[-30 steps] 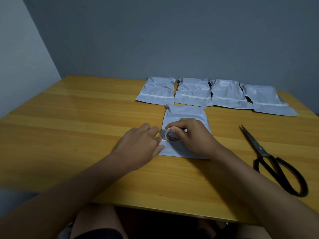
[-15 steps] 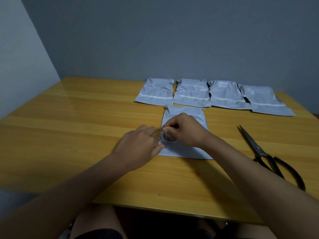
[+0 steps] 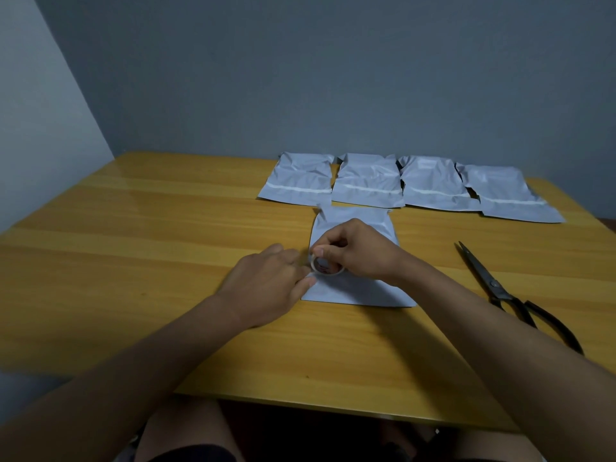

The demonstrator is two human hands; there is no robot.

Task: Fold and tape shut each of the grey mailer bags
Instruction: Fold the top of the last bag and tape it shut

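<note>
Head view, looking down at a wooden counter (image 3: 166,261) set against a grey wall.

Right hand (image 3: 360,251): fingers curled, thumb and forefinger pinching a small roll of tape (image 3: 326,266). The roll stands on edge on the near grey mailer bag (image 3: 360,288), at the bag's left side, directly under the right grip. The roll's core shows some red print, too small to read.

Left hand (image 3: 266,285): palm down, fingers extended and relaxed. Its fingertips press the left edge of the near bag, just beside the roll. Whether they pin a tape end cannot be told. This grip is not curled round anything.

The near bag lies flat in the middle of the counter, most of its upper part hidden under the right hand. Its lower right corner lies bare beside the right forearm.

A row of four grey mailer bags (image 3: 366,185) lies along the far edge, edges touching or overlapping, each with a pale strip across its lower part. The near bag's top edge sits just below the second of them.

Black scissors (image 3: 500,288) lie closed on the counter to the right, blades pointing away, well apart from both hands.
</note>
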